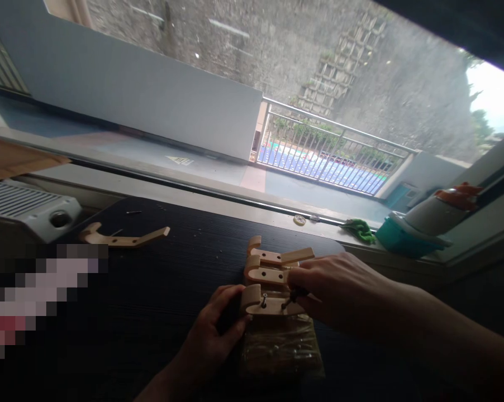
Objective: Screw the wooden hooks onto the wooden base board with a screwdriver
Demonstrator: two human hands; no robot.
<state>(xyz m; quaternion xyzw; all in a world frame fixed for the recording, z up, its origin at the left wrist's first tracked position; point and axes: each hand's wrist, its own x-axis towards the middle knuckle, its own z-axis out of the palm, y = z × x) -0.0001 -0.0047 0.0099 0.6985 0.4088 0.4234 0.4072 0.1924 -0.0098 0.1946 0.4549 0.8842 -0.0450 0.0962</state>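
A block wrapped in clear tape (281, 349) lies on the dark table, with wooden hooks set in a row across it. Two hooks, the far one (271, 257) and the middle one (269, 275), show bare holes. In the nearest hook (272, 306) a screw (264, 299) stands upright in one hole. My left hand (214, 326) grips the left end of that hook, thumb at the near side. Closed over its right part, my right hand (319, 285) pinches a slim dark piece, whose lower end meets the second hole; its kind is hidden by my fingers.
Another wooden hook (124, 241) lies at the table's left, near a loose screw (133, 212) and a white slatted device (29, 206). Along the sill are a tape roll (299, 220), a green cloth (360, 230) and a teal container (407, 237). A blurred patch covers the lower left.
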